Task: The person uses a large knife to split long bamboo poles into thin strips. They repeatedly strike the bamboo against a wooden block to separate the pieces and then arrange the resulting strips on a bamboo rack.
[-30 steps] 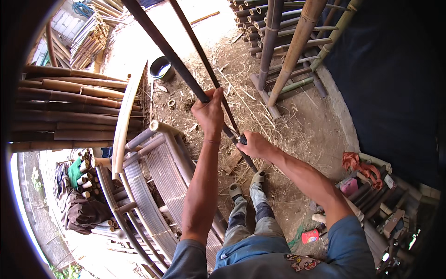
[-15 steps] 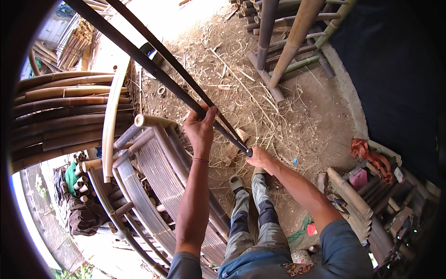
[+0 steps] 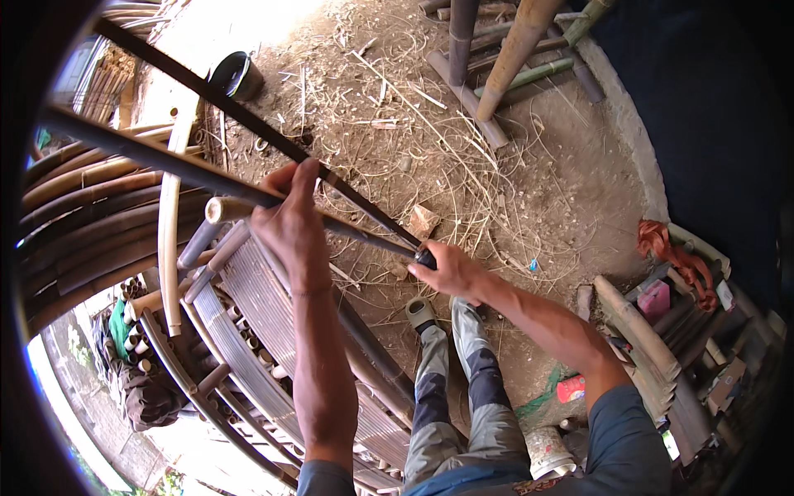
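Slatted bamboo bench [image 3: 256, 289] left of the legs. Two dark poles [image 3: 198, 88] run up-left, converging at their near end. Left hand [image 3: 289, 219] closed on the poles; right hand [image 3: 451, 269] closed on small black piece [image 3: 425, 258] where they meet.

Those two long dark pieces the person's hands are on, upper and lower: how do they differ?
Colour: the upper piece looks blackish brown, while the lower piece is greyer.
Slant: in this view, the upper piece runs more steeply; the lower piece lies flatter.
Thickness: left of the left hand, the lower piece appears a little thicker than the upper piece.
Shared: both are long, narrow and converge at the right hand.
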{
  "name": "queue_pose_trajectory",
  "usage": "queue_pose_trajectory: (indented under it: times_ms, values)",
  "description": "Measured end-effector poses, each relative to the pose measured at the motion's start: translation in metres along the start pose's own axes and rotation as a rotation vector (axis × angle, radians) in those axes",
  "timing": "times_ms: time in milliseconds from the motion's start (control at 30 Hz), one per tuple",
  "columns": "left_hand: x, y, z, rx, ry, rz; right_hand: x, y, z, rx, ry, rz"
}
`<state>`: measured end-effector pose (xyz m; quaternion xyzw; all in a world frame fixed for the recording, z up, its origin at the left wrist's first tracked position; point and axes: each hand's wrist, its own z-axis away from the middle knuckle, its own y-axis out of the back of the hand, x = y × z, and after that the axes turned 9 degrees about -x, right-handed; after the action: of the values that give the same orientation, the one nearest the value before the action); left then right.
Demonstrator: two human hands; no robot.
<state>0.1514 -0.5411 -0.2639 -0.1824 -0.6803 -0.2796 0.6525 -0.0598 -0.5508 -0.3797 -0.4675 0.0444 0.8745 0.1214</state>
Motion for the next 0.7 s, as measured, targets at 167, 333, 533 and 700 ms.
queue_pose_trajectory:
  times_ms: [167, 333, 533, 700]
  values:
    - [0.004, 0.005, 0.019, 0.036, -0.100, 0.064, 0.165, -0.039, -0.041, 0.083, -0.293, 0.119]
    - [-0.004, 0.022, 0.022, 0.092, -0.071, 0.057, 0.311, -0.043, -0.042, 0.046, -0.662, 0.250]
    - [-0.006, 0.037, 0.030, 0.109, -0.092, 0.073, 0.358, -0.051, -0.040, 0.085, -0.552, 0.772]
    - [0.007, 0.044, 0.054, 0.143, -0.091, 0.085, 0.323, -0.015, -0.053, 0.254, -0.489, 1.309]
